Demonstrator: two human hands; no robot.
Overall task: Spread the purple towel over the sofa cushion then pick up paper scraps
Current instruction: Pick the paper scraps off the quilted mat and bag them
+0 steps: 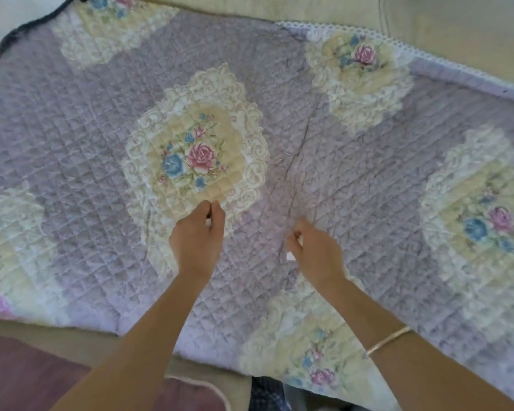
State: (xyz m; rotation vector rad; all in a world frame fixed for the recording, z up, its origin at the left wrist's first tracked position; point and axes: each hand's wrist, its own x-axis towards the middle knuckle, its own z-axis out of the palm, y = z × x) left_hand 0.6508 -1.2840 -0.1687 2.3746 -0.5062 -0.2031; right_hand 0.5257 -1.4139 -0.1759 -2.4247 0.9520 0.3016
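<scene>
The purple quilted towel (pixel 80 149), printed with cream floral medallions, lies spread flat over the sofa cushion and fills most of the view. My left hand (pixel 198 241) hovers over the lower edge of the central medallion, its fingers pinched together on a small white paper scrap (pixel 208 222). My right hand (pixel 316 250) rests on the towel beside a long crease, fingers curled around small white paper scraps (pixel 290 256). A gold bangle circles my right wrist.
The beige sofa back (pixel 428 13) runs along the top. A white lace trim (pixel 457 69) edges the towel at upper right. The sofa's front edge and a dark red rug (pixel 27 375) show at the bottom left.
</scene>
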